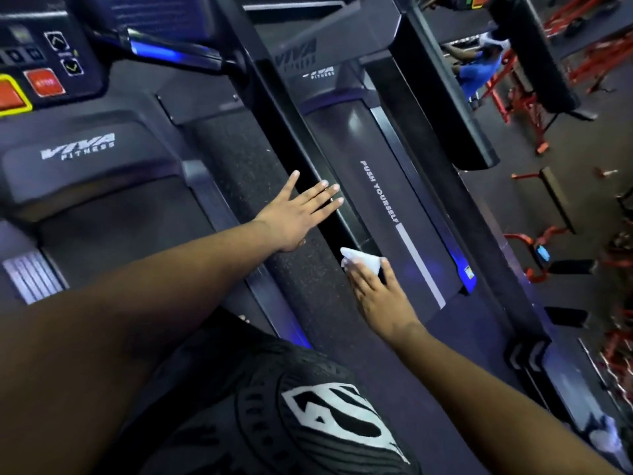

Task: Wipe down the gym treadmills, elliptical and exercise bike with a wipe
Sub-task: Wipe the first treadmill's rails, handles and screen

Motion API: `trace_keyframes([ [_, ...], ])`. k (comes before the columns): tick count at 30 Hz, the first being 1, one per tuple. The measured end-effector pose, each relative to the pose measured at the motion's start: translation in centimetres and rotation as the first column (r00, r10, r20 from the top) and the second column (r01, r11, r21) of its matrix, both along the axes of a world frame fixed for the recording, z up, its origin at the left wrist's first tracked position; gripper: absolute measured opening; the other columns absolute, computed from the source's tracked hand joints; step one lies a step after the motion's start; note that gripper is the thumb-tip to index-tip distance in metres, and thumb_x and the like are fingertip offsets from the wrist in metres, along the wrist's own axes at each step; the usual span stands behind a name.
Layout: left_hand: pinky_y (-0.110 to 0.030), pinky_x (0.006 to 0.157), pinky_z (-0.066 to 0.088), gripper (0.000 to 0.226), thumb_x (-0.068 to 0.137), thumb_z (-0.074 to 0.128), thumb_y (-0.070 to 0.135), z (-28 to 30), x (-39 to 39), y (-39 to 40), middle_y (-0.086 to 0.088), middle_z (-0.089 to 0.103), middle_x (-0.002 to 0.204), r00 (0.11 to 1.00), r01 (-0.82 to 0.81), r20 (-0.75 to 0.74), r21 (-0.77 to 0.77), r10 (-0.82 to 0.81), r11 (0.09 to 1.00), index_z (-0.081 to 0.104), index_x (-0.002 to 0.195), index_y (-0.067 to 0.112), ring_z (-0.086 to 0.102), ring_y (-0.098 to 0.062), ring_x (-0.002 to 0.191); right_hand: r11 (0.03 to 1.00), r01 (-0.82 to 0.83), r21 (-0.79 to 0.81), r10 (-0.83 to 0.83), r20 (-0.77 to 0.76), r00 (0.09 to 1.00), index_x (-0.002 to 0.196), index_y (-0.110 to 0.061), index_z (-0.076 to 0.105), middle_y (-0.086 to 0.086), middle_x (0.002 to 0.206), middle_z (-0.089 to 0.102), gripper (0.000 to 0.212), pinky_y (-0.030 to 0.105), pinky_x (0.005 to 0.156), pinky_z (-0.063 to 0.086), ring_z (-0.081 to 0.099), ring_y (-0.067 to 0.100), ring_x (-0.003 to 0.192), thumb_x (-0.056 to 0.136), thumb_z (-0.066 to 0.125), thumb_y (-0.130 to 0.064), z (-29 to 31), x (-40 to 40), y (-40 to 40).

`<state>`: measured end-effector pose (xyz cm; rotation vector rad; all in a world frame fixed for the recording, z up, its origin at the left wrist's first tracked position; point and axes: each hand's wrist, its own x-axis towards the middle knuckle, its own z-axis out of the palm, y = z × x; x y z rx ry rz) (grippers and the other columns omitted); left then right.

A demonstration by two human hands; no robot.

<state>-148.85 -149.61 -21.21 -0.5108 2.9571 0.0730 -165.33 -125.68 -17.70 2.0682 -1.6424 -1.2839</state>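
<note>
We read "VIVA FITNESS" in pale letters on the motor hood of the near treadmill (78, 166), and the same mark twice on the next treadmill (387, 207), once on its hood and once, darker, above that. Along that second machine's belt runs "PUSH YOURSELF" in white capitals, ending at a long pale grey stripe. On the console (44, 63) at upper left sits a red button (45, 82) whose lettering looks like "STOP", though it is too blurred for us to be sure, beside a yellow-rimmed red pad and two arrow keys.

Our left hand (296, 214) lies flat with fingers straight and slightly spread, gripping nothing; the palm rests on the coarse, speckled side rail and the fingertips reach over the glossy black frame bar (301, 145) between the two machines. Our right hand (376, 296) presses the wipe (361, 260), a crumpled white sheet, under nearly straight fingers against the near edge of the second treadmill's smooth dark belt, just beside that bar. Blue light glows along the deck edges. Red-framed gym equipment (524, 101) stands at the right.
</note>
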Motion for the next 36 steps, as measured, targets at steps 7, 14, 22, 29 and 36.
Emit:
trace_keyframes([
  [7, -0.072, 0.118, -0.005, 0.113, 0.093, 0.063, 0.040, -0.3, 0.0, -0.5, -0.009, -0.026, 0.167, 0.999, 0.015, -0.036, -0.051, -0.017, 0.999, -0.027, 0.157, 0.017, -0.018, -0.024, 0.156, 0.988, -0.105, 0.114, 0.114, -0.075, 0.991, 0.159, -0.003, -0.002, 0.014, 0.169, -0.007, 0.062, 0.073, 0.111, -0.019, -0.018, 0.030, 0.154, 0.109, 0.021, -0.031, -0.4, 1.6, -5.4],
  [14, -0.074, 0.115, -0.007, 0.116, 0.091, 0.067, 0.045, -0.2, 0.9, -3.4, -0.009, -0.021, 0.169, 0.995, -0.082, -0.054, -0.027, 0.080, 0.996, -0.022, 0.159, 0.017, -0.012, -0.025, 0.157, 0.996, -0.045, 0.072, 0.047, -0.036, 0.998, 0.159, -0.002, 0.000, 0.014, 0.167, -0.015, 0.065, 0.075, 0.107, -0.023, -0.030, 0.034, 0.149, 0.108, 0.027, -0.034, 0.2, 0.0, -1.1],
  [22, -0.074, 0.117, -0.002, 0.112, 0.092, 0.064, 0.048, -0.4, 1.4, -3.9, -0.010, -0.019, 0.169, 0.994, -0.083, -0.074, -0.064, 0.078, 0.995, -0.020, 0.159, 0.015, -0.011, -0.025, 0.157, 0.988, -0.110, 0.108, 0.127, -0.172, 0.977, 0.159, -0.004, -0.003, 0.015, 0.168, -0.014, 0.066, 0.076, 0.101, -0.029, -0.022, 0.034, 0.153, 0.108, 0.024, -0.036, -0.5, 2.3, -8.6],
  [29, -0.074, 0.117, -0.001, 0.107, 0.094, 0.064, 0.029, -0.2, 2.5, -6.9, -0.009, -0.019, 0.169, 0.989, -0.141, -0.060, -0.049, 0.138, 0.989, -0.021, 0.159, 0.018, -0.009, -0.023, 0.158, 0.999, 0.031, 0.012, -0.031, -0.016, 0.999, 0.158, -0.002, -0.010, 0.013, 0.167, -0.017, 0.080, 0.076, 0.110, -0.017, -0.022, 0.032, 0.153, 0.107, 0.031, -0.047, 1.3, 0.9, -5.6],
  [36, -0.073, 0.117, -0.001, 0.106, 0.093, 0.061, 0.014, -0.8, 2.7, -8.6, -0.007, -0.018, 0.169, 0.991, -0.107, -0.089, -0.057, 0.102, 0.993, -0.023, 0.158, 0.020, -0.008, -0.023, 0.158, 0.981, -0.102, 0.163, 0.129, -0.164, 0.978, 0.159, -0.006, 0.000, 0.015, 0.168, -0.015, 0.071, 0.078, 0.103, -0.025, -0.029, 0.035, 0.150, 0.107, 0.026, -0.048, -1.0, 3.2, -13.1],
])
